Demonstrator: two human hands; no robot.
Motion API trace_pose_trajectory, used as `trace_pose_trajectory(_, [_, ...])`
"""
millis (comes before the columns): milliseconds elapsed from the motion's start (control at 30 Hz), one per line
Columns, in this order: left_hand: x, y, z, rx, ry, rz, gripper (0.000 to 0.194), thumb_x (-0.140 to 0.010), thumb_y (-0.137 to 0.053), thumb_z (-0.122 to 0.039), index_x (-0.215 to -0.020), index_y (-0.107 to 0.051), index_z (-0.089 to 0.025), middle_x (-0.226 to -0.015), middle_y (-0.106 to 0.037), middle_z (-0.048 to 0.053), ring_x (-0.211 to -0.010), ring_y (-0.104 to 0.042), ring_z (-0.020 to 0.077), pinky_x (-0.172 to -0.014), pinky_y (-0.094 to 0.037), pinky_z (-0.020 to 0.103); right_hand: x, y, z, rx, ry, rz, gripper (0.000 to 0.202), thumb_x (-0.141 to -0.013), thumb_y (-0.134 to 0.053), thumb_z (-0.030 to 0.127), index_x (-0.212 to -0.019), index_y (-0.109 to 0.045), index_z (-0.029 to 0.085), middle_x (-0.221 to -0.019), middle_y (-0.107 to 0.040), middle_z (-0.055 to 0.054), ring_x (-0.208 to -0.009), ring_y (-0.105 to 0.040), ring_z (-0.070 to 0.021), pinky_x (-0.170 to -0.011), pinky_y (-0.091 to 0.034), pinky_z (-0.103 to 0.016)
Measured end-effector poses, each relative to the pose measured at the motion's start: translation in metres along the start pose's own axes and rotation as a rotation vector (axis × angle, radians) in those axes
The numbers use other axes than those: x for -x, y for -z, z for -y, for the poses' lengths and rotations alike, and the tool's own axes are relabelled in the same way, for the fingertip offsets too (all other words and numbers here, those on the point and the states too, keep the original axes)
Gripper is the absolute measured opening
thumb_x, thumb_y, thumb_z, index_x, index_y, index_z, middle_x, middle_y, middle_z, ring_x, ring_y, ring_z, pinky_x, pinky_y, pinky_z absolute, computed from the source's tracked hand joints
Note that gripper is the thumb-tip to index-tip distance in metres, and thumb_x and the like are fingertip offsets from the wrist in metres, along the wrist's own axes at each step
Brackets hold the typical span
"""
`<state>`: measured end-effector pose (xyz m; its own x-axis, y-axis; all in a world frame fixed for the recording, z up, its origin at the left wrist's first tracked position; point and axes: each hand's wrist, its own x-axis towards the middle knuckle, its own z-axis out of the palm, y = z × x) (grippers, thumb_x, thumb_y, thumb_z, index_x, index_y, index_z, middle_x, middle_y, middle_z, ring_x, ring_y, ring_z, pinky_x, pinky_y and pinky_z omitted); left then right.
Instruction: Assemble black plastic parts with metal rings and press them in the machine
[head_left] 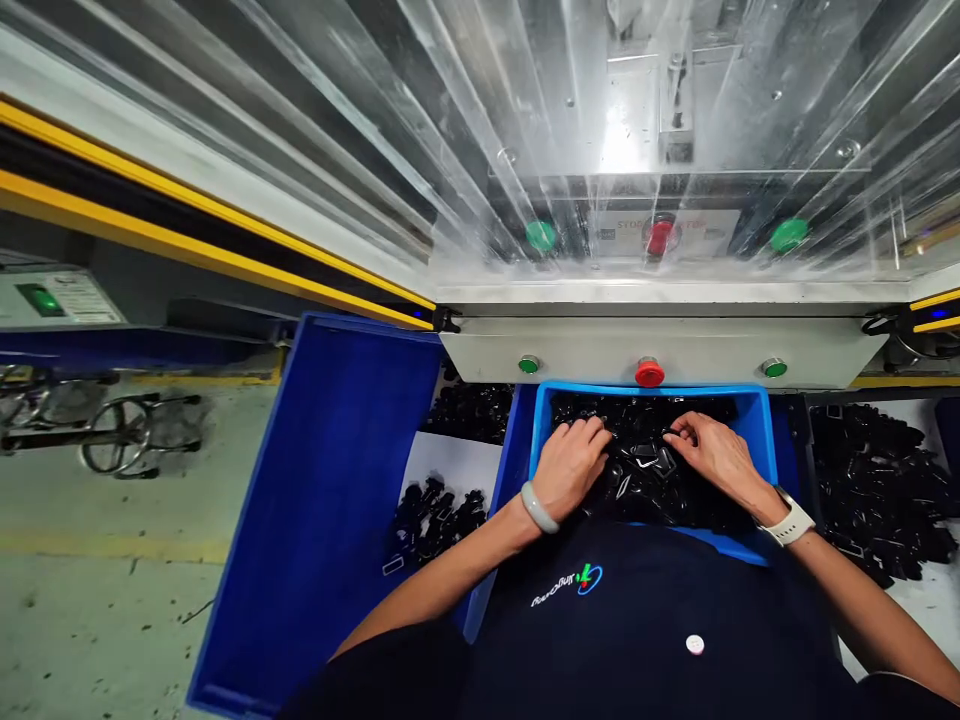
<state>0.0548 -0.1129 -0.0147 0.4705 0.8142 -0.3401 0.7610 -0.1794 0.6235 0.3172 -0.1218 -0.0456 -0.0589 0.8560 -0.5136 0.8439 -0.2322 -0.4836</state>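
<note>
A light blue bin (763,430) full of small glossy black plastic parts (641,480) stands in front of my body. Over the bin's left side is my left hand (571,462), its fingers bent and close together among the parts; their tips are partly hidden. At the right side, my right hand (709,452) has thumb and forefinger brought together in a pinch just above the heap. Whatever lies between those fingertips is too small and dark to make out. Some parts in the heap are rectangular frames with shiny edges.
Behind the bin runs a machine panel with a red button (649,373) and two green buttons (529,364). A clear guard (637,200) rises above it. More black parts lie left (439,520) and right (877,480). A large dark-blue bin (315,480) stands at left.
</note>
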Motion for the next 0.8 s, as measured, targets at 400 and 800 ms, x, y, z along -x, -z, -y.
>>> trace_pose_trajectory(400, [-0.017,0.027,-0.019,1.679,0.387,-0.021,0.030,-0.072,-0.072,-0.024,-0.101,-0.069,-0.018,-0.087,-0.070,0.004,-0.076,-0.070,0.0190,-0.069,-0.054,0.030,0.030,0.047,0.008,-0.461,0.058,-0.098,0.041,-0.099,-0.057,0.062,-0.107,-0.068,0.024,-0.095,-0.070,-0.003,-0.080,-0.060,-0.0173,-0.070,-0.047,-0.031])
trace_pose_trajectory(800, [-0.020,0.025,-0.041,1.417,0.196,-0.200,0.025,-0.084,-0.071,-0.025,-0.108,-0.075,-0.016,-0.118,-0.074,0.009,-0.093,-0.073,0.0207,-0.084,-0.064,0.036,0.030,0.052,0.079,-0.691,0.202,-0.255,0.028,-0.094,-0.072,0.049,-0.106,-0.069,0.024,-0.092,-0.072,-0.002,-0.078,-0.066,-0.0141,-0.075,-0.056,-0.029])
